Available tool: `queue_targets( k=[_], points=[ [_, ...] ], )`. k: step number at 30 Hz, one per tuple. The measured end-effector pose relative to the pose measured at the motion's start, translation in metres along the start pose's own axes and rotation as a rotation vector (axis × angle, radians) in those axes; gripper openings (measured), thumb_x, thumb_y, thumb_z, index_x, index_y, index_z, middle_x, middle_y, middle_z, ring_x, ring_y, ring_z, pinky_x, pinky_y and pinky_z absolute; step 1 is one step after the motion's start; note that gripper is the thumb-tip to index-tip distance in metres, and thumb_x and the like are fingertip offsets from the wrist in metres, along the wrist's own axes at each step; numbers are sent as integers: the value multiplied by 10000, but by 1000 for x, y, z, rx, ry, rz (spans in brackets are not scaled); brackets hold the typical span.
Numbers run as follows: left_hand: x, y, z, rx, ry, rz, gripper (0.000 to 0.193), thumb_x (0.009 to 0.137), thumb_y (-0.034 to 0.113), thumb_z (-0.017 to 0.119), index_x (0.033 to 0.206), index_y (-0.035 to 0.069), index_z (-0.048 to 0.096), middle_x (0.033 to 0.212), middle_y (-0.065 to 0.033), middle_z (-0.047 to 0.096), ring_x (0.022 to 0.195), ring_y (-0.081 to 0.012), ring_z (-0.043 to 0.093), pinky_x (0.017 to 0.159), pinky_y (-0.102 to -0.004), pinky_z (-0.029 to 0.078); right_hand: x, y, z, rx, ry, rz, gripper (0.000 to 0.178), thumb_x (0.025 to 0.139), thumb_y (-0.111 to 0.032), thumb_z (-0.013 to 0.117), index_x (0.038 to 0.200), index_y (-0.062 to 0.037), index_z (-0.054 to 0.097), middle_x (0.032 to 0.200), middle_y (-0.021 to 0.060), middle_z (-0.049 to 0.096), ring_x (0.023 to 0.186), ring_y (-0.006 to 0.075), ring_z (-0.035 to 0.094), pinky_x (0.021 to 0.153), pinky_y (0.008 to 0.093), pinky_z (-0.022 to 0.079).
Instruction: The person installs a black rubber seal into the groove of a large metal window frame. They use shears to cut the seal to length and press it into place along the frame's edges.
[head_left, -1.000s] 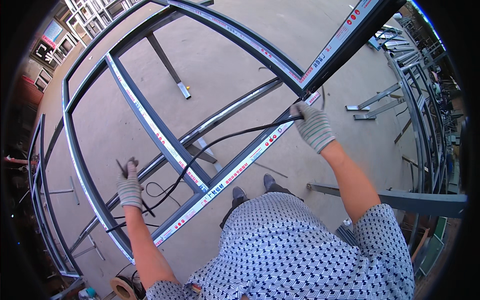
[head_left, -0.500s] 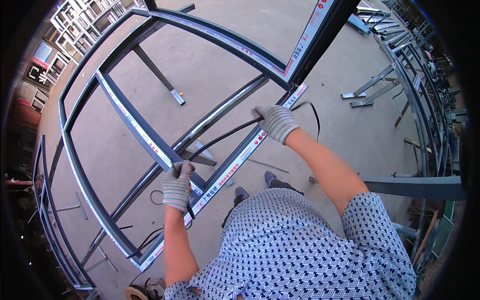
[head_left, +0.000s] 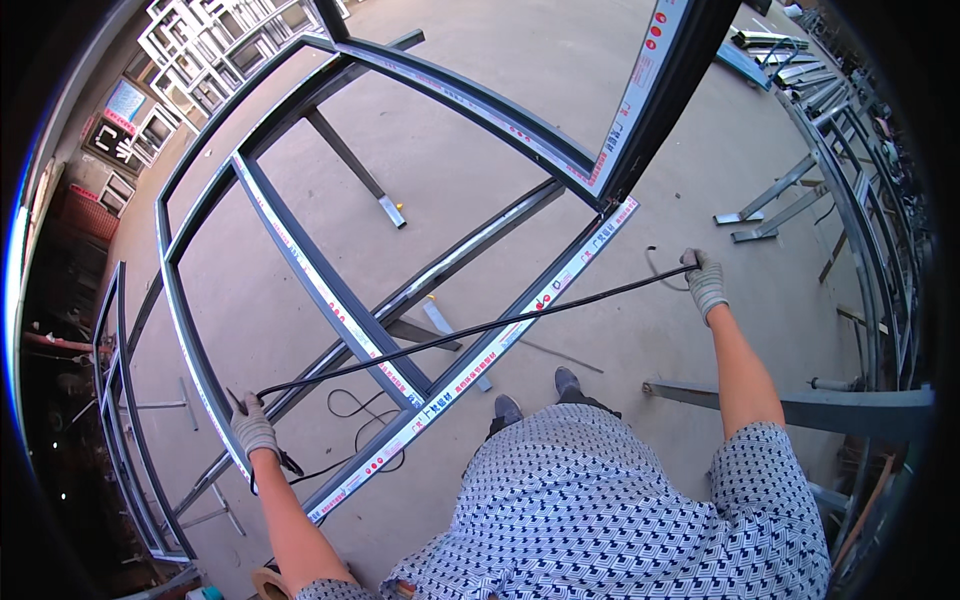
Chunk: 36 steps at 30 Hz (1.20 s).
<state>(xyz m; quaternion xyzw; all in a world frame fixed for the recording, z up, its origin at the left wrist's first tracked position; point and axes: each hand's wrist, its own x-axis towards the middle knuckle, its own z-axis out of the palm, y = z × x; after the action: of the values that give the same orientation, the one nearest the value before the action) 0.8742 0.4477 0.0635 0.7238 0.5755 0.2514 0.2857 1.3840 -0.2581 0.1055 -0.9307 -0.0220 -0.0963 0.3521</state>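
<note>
- Left hand and right hand: each grip closed on the black strip, which crosses over the near edge of the frame
- Dark profile at the frame's right corner
- Steel bar beneath

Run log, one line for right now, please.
left hand: grips strip | right hand: grips strip | strip: black, nearly straight between hands | frame: behind strip in view

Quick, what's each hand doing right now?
Left hand: closed, holding one part of the black strip.
Right hand: closed, gripping the same strip further along.
</note>
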Motion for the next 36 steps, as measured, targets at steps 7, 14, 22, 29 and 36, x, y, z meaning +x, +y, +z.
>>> queue_targets(
  k=[7, 14, 22, 29, 36],
  points=[
    [47, -42, -7, -32, 103, -28, 453, 965, 437, 612, 1019, -5, 697, 845, -82, 694, 701, -204, 596, 685, -374, 486, -24, -84, 5, -351, -19, -279, 328, 990, -354, 564, 1038, -57, 694, 916, 227, 693, 862, 409, 668, 769, 455, 528],
    [-115, 139, 69, -405, -412, 39, 363, 987, 370, 621, 1197, 86, 705, 1009, -40, 744, 599, -71, 548, 418, -236, 398, -110, -220, 28, -402, -362, -696, 144, 945, -184, 606, 992, -64, 669, 827, 184, 689, 768, 379, 674, 698, 438, 544],
    [-276, 250, 107, -732, -885, 260, 355, 963, 198, 687, 1257, 3, 640, 1024, -40, 698, 869, -86, 597, 799, -259, 509, -171, -306, 70, -382, -722, -817, 161, 865, -165, 665, 1006, -87, 652, 900, 137, 704, 894, 333, 696, 763, 432, 545],
    [-240, 208, 93, -800, -623, 156, 249, 988, 248, 656, 1145, 55, 672, 732, 24, 575, 586, -43, 501, 493, -200, 388, -157, -282, 50, 96, -672, -819, 248, 883, -174, 718, 1094, -53, 666, 894, 130, 689, 833, 298, 691, 758, 376, 552],
    [-225, 182, 68, -753, -545, -28, 298, 993, 318, 642, 1021, 27, 700, 654, 28, 543, 498, -38, 444, 444, -206, 343, -140, -268, 16, 48, -560, -994, 198, 835, -46, 755, 1020, -34, 686, 900, 113, 657, 798, 253, 667, 729, 342, 558]
  ],
)
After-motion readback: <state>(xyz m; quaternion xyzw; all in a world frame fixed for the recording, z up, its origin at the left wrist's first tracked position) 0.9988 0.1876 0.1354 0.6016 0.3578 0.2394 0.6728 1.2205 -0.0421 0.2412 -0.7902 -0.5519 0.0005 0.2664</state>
